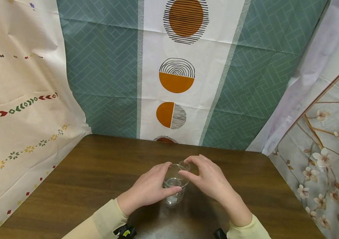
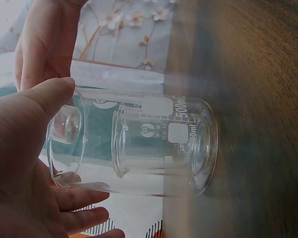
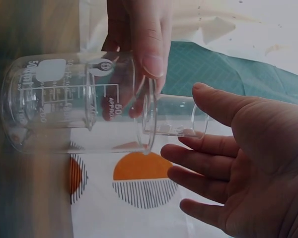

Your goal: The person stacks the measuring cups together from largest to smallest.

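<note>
A large clear glass beaker (image 1: 182, 194) with white 500 ml markings stands upright on the table between both hands. My left hand (image 1: 148, 187) grips it near the rim, the thumb on the near side and fingers around the far side. Inside it sits a medium glass beaker (image 2: 149, 148) with its own white print. My right hand (image 1: 209, 176) pinches a small glass beaker (image 3: 176, 116) between thumb and index finger, the other fingers extended. That small beaker is at the mouth of the large one; its lower end overlaps the rim in the right wrist view.
A dark brown wooden table (image 1: 97, 172) lies beneath the hands. Behind it hangs a green and white cloth (image 1: 106, 83) with orange circles. Patterned cream cloth (image 1: 17, 86) hangs at the left, and a flowered cloth (image 1: 322, 186) at the right.
</note>
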`<action>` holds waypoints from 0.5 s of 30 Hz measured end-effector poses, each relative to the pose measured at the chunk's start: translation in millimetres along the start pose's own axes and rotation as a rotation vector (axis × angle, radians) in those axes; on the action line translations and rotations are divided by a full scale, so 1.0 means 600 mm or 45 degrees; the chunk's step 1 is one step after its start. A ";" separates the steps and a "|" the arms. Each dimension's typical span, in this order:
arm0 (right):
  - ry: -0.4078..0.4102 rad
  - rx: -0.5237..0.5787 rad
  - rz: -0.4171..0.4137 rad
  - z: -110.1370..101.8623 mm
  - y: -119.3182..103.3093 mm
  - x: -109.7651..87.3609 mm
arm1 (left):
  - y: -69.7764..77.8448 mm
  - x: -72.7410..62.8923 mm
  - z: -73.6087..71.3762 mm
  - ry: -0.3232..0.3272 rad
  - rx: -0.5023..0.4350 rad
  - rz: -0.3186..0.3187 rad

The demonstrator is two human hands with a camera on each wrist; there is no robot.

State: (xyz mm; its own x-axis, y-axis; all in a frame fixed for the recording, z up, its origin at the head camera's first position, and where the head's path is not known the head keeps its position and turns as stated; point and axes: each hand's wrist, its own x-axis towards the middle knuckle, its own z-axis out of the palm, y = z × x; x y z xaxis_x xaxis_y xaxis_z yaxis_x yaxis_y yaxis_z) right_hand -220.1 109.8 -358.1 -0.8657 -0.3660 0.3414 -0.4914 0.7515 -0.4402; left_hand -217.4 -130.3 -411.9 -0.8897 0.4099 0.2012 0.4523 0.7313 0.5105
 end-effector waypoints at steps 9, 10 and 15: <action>-0.052 -0.008 0.036 0.015 0.000 0.002 | -0.001 0.001 0.001 0.005 0.003 0.000; -0.055 -0.008 0.036 0.017 0.001 0.002 | 0.000 0.000 0.001 0.005 0.002 0.000; -0.061 -0.014 0.019 0.023 0.001 0.004 | -0.001 0.000 0.001 0.009 0.000 0.001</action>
State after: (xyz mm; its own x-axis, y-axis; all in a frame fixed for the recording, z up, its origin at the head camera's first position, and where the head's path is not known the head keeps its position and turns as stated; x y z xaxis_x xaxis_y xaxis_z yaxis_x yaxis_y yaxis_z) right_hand -223.8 102.0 -369.3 -0.8765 -0.3804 0.2951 -0.4778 0.7627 -0.4360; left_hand -217.7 -130.2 -412.6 -0.8898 0.4064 0.2074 0.4529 0.7312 0.5101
